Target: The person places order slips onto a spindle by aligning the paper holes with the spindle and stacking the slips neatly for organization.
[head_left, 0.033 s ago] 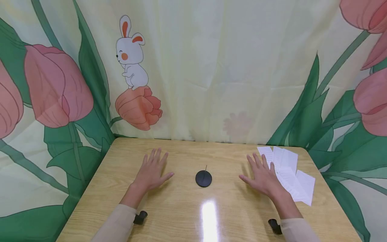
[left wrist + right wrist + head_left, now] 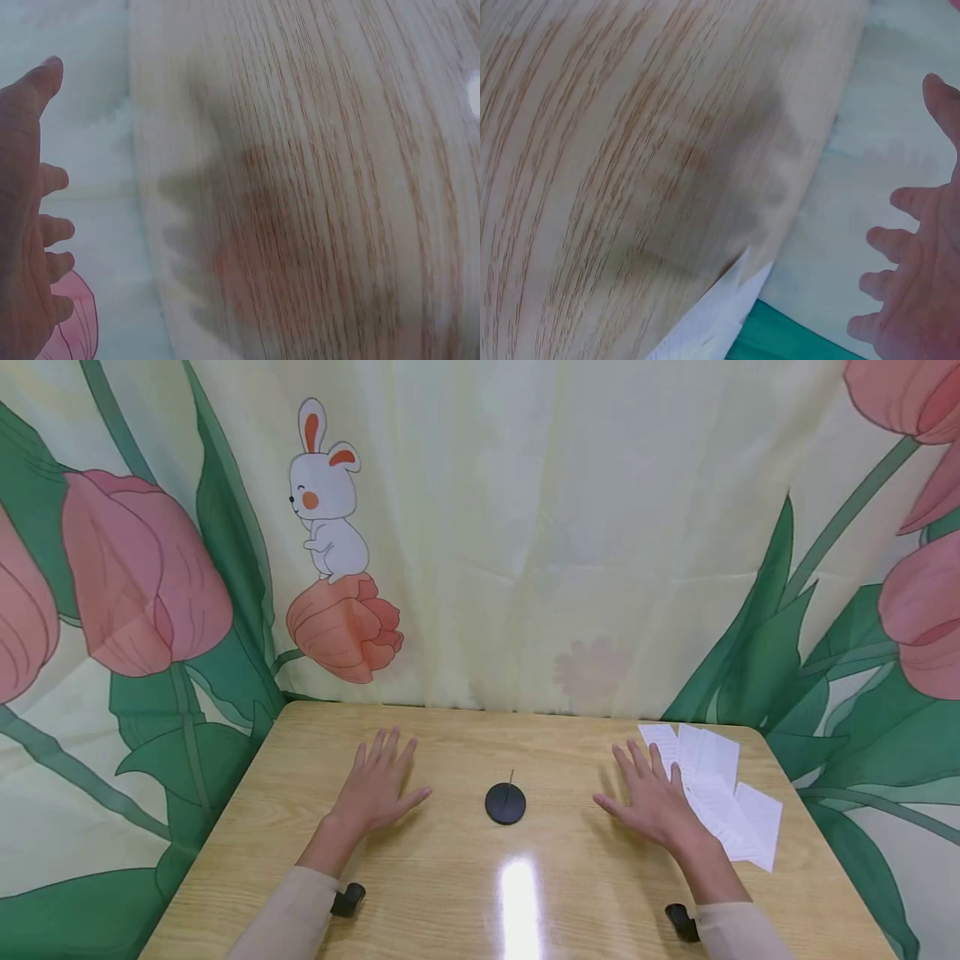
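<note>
My left hand (image 2: 375,789) is held over the left half of the wooden table (image 2: 450,877), fingers spread and palm down. In the left wrist view its thumb and fingertips (image 2: 58,229) show at the left edge, with a soft shadow on the wood. On the right, my right hand (image 2: 651,797) has its fingers spread the same way, and it overlaps some white papers (image 2: 759,814) in the head view. Nothing is held in either hand. Between the two hands sits a round black disc (image 2: 505,806) with a thin stick (image 2: 512,776) rising by its far edge.
The papers lie overlapping near the table's right edge and look lined or printed. A curtain (image 2: 510,527) with tulips and a rabbit hangs behind the table and along both sides. Small black devices (image 2: 348,900) sit at both wrists. A bright reflection shines on the table's front middle.
</note>
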The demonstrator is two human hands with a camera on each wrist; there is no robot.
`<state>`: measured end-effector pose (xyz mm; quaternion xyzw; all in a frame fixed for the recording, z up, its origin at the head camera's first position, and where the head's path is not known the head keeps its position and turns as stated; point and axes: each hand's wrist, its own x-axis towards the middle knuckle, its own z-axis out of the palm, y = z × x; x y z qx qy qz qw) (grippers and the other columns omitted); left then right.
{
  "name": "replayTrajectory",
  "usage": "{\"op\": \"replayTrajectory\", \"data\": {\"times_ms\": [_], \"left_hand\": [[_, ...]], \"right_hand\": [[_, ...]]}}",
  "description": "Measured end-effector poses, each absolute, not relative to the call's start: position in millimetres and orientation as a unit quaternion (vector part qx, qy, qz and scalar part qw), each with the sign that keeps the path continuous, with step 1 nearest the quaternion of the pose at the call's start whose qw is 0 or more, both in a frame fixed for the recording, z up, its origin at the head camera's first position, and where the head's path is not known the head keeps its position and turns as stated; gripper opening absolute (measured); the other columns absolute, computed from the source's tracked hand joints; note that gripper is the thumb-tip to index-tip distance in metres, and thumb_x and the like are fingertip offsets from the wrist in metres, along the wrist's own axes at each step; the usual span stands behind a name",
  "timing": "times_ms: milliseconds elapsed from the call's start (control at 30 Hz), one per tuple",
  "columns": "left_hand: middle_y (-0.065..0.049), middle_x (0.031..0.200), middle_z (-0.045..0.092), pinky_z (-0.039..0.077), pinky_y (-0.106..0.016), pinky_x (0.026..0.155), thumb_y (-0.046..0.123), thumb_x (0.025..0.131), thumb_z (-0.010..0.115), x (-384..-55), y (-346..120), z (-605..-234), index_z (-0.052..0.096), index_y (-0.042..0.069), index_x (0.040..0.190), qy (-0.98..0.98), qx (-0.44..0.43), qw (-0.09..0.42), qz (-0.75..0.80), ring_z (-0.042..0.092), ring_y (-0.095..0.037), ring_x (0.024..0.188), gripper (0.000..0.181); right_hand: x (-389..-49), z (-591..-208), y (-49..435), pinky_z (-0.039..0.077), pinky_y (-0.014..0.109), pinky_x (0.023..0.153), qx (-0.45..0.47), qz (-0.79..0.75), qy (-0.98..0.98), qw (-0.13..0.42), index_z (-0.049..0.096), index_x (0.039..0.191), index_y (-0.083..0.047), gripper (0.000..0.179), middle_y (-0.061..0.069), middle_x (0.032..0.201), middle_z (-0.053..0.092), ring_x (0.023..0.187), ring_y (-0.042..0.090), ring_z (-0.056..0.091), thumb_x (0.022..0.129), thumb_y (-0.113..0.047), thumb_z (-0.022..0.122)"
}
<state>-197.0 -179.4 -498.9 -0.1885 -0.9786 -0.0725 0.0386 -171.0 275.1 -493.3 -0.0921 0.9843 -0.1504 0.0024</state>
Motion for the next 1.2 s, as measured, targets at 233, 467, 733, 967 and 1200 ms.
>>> {"op": "replayTrajectory", "data": {"times_ms": [233, 467, 733, 967, 1200], "left_hand": [[-0.025, 0.168, 0.024, 0.017, -0.069, 0.121, 0.067, 0.096, 0.055, -197, -181, -502, 0.033, 0.009, 0.162, -0.979, -0.187, 0.037, -0.069, 0.019, -0.046, 0.156, 0.090], [-0.024, 0.168, 0.024, 0.018, -0.068, 0.121, 0.067, 0.096, 0.054, -197, -181, -499, 0.033, 0.009, 0.162, -0.979, -0.187, 0.042, -0.072, 0.019, -0.045, 0.156, 0.090], [-0.023, 0.169, 0.023, 0.018, -0.068, 0.122, 0.067, 0.096, 0.055, -197, -174, -498, 0.033, 0.011, 0.162, -0.977, -0.194, 0.032, -0.078, 0.017, -0.044, 0.157, 0.090], [-0.023, 0.169, 0.023, 0.017, -0.067, 0.123, 0.069, 0.097, 0.052, -198, -166, -498, 0.030, 0.012, 0.163, -0.974, -0.211, 0.025, -0.073, 0.018, -0.044, 0.157, 0.090], [-0.022, 0.170, 0.020, 0.016, -0.065, 0.124, 0.069, 0.098, 0.049, -199, -158, -501, 0.028, 0.012, 0.164, -0.970, -0.230, 0.017, -0.078, 0.017, -0.043, 0.158, 0.090]], "right_hand": [[-171, -494, 275, 0.007, 0.082, 0.112, -0.094, -0.143, 0.985, -0.001, 0.027, 0.162, -0.004, 0.093, 0.029, 0.167, 0.021, 0.152, 0.058, 0.009, 0.096, -0.059, 0.062], [-176, -491, 276, 0.008, 0.080, 0.113, -0.101, -0.137, 0.985, -0.014, 0.028, 0.162, -0.003, 0.090, 0.028, 0.167, 0.022, 0.153, 0.057, 0.012, 0.098, -0.057, 0.061], [-174, -488, 282, 0.012, 0.079, 0.114, -0.107, -0.137, 0.984, -0.024, 0.029, 0.161, -0.003, 0.089, 0.028, 0.166, 0.024, 0.152, 0.055, 0.018, 0.099, -0.060, 0.057], [-171, -488, 294, 0.019, 0.076, 0.114, -0.119, -0.125, 0.985, -0.032, 0.032, 0.160, -0.003, 0.084, 0.027, 0.166, 0.026, 0.150, 0.052, 0.026, 0.100, -0.056, 0.058], [-167, -488, 312, 0.026, 0.075, 0.112, -0.130, -0.128, 0.982, -0.057, 0.037, 0.157, -0.001, 0.082, 0.028, 0.161, 0.035, 0.146, 0.051, 0.034, 0.098, -0.052, 0.063]]}}
